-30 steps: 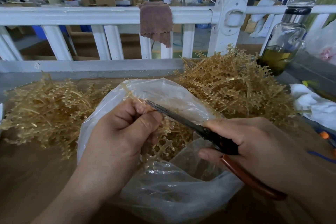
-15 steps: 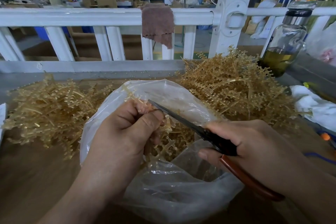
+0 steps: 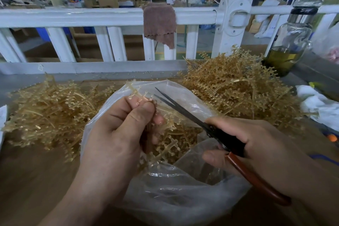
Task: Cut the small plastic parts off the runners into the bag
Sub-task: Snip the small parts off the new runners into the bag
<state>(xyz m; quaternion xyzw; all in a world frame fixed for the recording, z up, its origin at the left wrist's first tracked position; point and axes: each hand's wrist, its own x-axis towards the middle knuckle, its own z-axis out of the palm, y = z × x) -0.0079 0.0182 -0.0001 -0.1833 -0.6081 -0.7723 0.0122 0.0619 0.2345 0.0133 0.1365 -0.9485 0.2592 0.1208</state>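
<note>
Right now the person's left hand (image 3: 117, 130) is curled into a loose fist above the mouth of the clear plastic bag (image 3: 183, 198), thumb and forefinger pinching a pale amber runner (image 3: 136, 91). The runner's free end sticks out of the top of the fist, its long axis leaning up and to the left, little nubs branching off both sides; its lower part is hidden behind the fingers. The right hand (image 3: 266, 145) grips a pair of scissors (image 3: 185, 110), fingers wrapped round the dark pivot and the red-brown handles. The scissors lie on a diagonal, handles low at the right and tips pointing up and left at the runner. The blades stand a little apart, their tips just beside the runner's nubs; I cannot tell whether they touch it. Inside the open bag, under both hands, lies a tangle of amber pieces. The bag sits on a brown table (image 3: 27, 180) between a pile of runners on the left (image 3: 47, 112) and a taller pile on the right (image 3: 238, 86). Behind them runs a white railing (image 3: 73, 17) with a brown cloth (image 3: 159, 24) draped over it, and a glass bottle (image 3: 291, 42) holding some yellowish liquid stands at the far right.
</note>
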